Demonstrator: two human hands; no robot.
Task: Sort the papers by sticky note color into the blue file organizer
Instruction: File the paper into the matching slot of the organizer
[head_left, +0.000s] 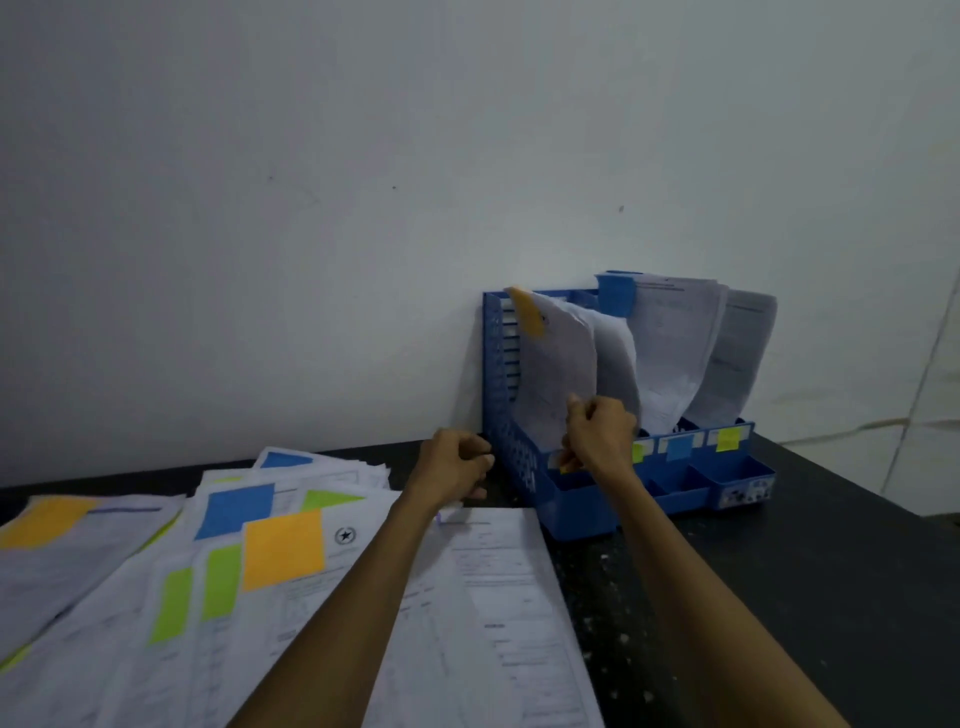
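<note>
— Where's the orange-noted sheet (558, 364)?
— Upright and curling in the leftmost slot of the blue organizer (571, 506); my right hand (597, 434) pinches its lower edge.
— The rest?
— Filed sheets (670, 364) stand in the other slots. Loose papers (78, 571) with orange, blue and green notes lie fanned to its left.

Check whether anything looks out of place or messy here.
The orange-note paper, gripped by the right hand, sags and curls in the leftmost slot of the blue file organizer instead of standing straight. White specks dot the table.
</note>
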